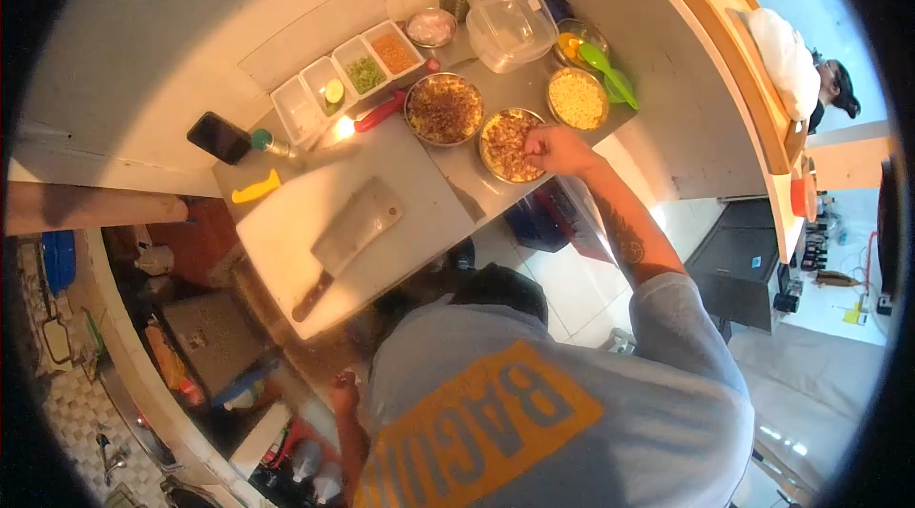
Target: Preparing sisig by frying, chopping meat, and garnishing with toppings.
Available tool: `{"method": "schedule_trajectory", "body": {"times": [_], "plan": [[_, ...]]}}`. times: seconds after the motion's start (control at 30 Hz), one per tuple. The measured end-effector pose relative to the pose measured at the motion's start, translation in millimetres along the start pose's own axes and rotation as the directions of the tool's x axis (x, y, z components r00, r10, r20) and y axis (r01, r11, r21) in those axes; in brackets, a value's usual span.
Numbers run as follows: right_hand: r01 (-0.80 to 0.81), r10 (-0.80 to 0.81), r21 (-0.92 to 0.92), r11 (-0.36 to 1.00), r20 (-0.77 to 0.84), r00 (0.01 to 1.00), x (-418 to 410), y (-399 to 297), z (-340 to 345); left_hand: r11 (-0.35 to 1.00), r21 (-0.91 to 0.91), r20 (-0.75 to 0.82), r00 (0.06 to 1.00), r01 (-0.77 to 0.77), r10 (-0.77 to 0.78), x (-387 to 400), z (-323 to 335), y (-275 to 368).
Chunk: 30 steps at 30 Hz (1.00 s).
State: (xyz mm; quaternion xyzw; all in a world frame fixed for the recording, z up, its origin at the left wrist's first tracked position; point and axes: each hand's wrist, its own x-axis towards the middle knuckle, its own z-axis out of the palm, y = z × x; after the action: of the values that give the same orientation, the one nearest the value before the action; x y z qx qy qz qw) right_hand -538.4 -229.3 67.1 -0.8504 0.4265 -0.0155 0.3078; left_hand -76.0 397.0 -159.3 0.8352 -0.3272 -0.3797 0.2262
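Observation:
My right hand (pixel 561 150) is over the right side of a round metal bowl of brown crumbly topping (pixel 509 143), its fingers curled downward. Whether a pinch of the food is between them cannot be seen. A second bowl with darker brown topping (pixel 444 109) stands just to its left. To the upper right is a bowl of pale chopped food (pixel 577 99). My left hand (pixel 344 390) hangs low beside my body, away from the counter, with its fingers partly curled. A cleaver (pixel 361 226) with a dark handle lies on a white cutting board (pixel 422 251).
White tubs hold chopped green (pixel 364 73) and orange (pixel 392 53) ingredients and a cut green vegetable (pixel 334 92). Behind stand a clear plastic container (pixel 507 25) and egg yolks in a bowl (pixel 570 45). A red-handled tool (pixel 379 112), yellow handle (pixel 256 186) and phone (pixel 219 138) are leftward. A person (pixel 838 88) is beyond the ledge.

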Motion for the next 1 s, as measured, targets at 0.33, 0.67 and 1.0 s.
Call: {"method": "schedule_trajectory", "body": {"times": [0.33,0.67,1.0], "plan": [[-0.176,0.203,0.249,0.952,-0.088,0.975,15.5,13.3,-40.1,0.705,0.661,0.224,0.964,-0.257,0.142,0.7,-15.7,11.3],[0.051,-0.112,-0.193,0.98,-0.317,0.942,9.9,16.5,-5.3,0.977,-0.042,0.035,0.978,0.209,-0.208,0.8,-25.7,73.5],[0.119,-0.125,-0.065,0.991,-0.091,0.988,32.6,-10.1,-7.2,0.956,0.001,-0.012,0.956,0.292,-0.292,-0.1,-9.8,65.3]]}}
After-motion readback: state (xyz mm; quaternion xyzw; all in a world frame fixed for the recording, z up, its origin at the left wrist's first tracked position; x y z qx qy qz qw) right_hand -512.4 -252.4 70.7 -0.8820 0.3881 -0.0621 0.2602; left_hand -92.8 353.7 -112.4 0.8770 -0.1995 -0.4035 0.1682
